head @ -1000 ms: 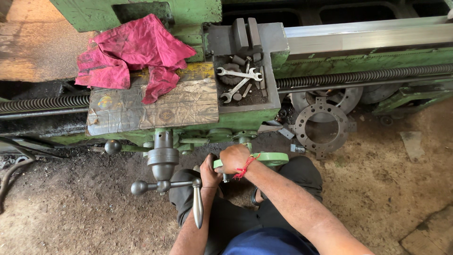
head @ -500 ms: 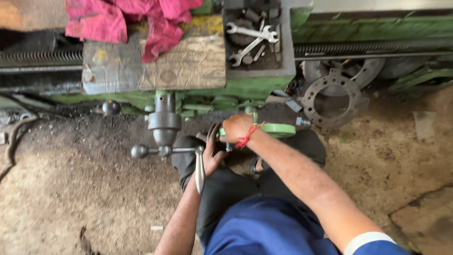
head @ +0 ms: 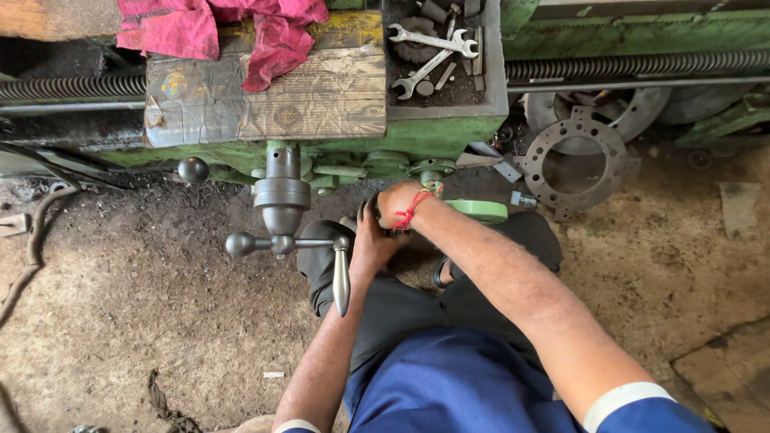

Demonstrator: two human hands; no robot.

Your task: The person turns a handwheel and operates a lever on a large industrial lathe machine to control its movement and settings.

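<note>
The right hand (head: 399,205) is closed in a grip around the rim of a green handwheel (head: 480,212) low on the front of the machine, with a red thread (head: 411,210) tied at the wrist. The left hand (head: 370,240) presses up against it from the near side, fingers curled toward the same spot; whether it grips anything itself I cannot tell, since the right hand covers the contact. Both arms reach down and forward, likely because the wheel sits low, close to the floor (head: 144,321).

The handwheel is flat, light green and mostly hidden; only its right part shows past the wrist.

Just left of the hands hangs a grey lever (head: 282,244) with a ball knob at its left end and a long handle pointing toward the near side. Above it, on the machine top, lies a worn piece of cardboard (head: 321,100) with a pink rag (head: 273,40) draped across it. To the right, a tray (head: 493,80) holds wrenches (head: 429,42). Farther right, a metal ring plate (head: 573,164) rests on the dusty floor.
</note>
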